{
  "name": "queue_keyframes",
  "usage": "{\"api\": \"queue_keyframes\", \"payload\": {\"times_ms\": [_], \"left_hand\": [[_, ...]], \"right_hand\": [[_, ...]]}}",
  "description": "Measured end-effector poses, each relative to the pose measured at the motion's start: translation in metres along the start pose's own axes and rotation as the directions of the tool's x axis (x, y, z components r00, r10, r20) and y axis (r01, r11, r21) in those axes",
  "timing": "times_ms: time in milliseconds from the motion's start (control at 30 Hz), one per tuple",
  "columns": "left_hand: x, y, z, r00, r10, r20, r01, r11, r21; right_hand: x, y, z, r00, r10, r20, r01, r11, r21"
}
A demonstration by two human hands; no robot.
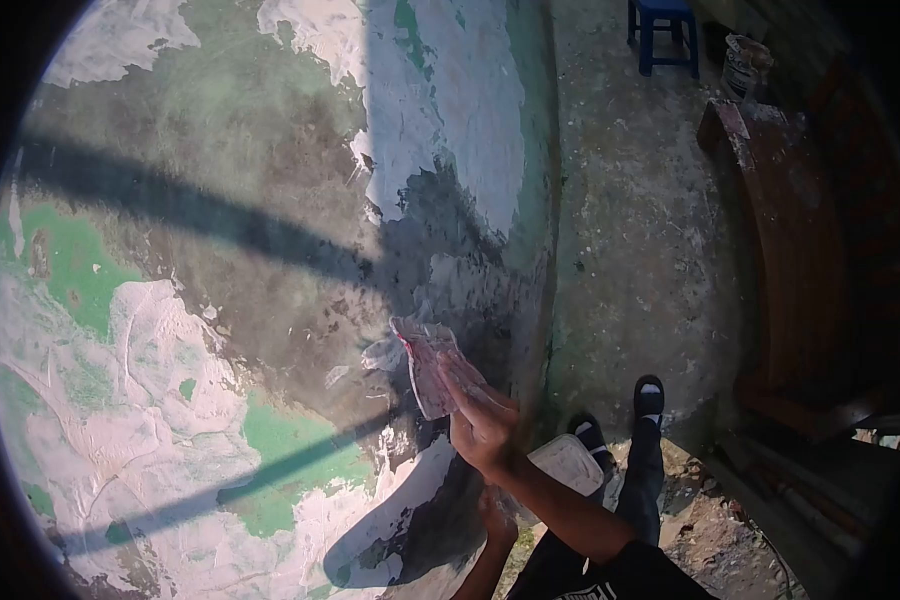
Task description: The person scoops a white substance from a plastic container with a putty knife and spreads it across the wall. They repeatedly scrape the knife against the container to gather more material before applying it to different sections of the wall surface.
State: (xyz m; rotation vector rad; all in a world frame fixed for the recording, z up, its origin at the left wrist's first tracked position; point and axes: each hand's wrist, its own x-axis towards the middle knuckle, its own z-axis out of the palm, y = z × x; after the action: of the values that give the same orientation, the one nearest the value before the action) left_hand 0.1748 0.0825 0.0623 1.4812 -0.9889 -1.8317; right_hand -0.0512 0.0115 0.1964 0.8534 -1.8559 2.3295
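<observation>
My right hand (482, 418) grips a wide putty knife (430, 372) smeared with pinkish-white putty. Its blade lies against or very close to the wall (300, 250), over a dark grey bare patch. Below it, partly behind my right forearm, my left hand (498, 518) is closed on a putty board (567, 466), a pale flat piece with rounded corners. The forearm hides where the fingers meet the board. Rough white putty (100, 400) covers parts of the wall, among green paint (280, 440) and bare grey plaster.
A concrete floor (640, 230) runs along the wall. To the right stands a brown wooden bench (795, 240) with white smears. Farther off are a blue stool (664, 35) and a putty-stained bucket (745, 68). My sandalled feet (650, 395) are near rubble (705, 510).
</observation>
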Motion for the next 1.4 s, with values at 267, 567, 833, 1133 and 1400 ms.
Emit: {"api": "queue_keyframes", "payload": {"times_ms": [267, 567, 833, 1133, 1400], "left_hand": [[0.012, -0.008, -0.001, 0.998, 0.038, -0.053, -0.032, 0.994, 0.104], [0.024, -0.019, -0.027, 1.0, 0.023, 0.022, -0.026, 0.988, 0.151], [0.014, 0.009, 0.025, 0.999, 0.028, 0.018, -0.03, 0.992, 0.12], [0.016, 0.006, 0.027, 1.0, 0.017, 0.018, -0.02, 0.986, 0.165], [0.017, -0.002, 0.021, 0.997, 0.077, -0.014, -0.072, 0.971, 0.23]], "right_hand": [[-0.002, 0.029, 0.032, 0.958, -0.286, 0.023, 0.287, 0.956, -0.06], [-0.032, 0.044, 0.013, 0.968, -0.253, 0.008, 0.252, 0.967, 0.046], [0.001, 0.045, 0.034, 0.946, -0.295, 0.132, 0.3, 0.954, -0.015], [0.0, 0.059, 0.009, 0.967, -0.253, -0.003, 0.253, 0.967, -0.031], [-0.038, 0.071, 0.021, 0.934, -0.264, 0.242, 0.268, 0.963, 0.017]]}}
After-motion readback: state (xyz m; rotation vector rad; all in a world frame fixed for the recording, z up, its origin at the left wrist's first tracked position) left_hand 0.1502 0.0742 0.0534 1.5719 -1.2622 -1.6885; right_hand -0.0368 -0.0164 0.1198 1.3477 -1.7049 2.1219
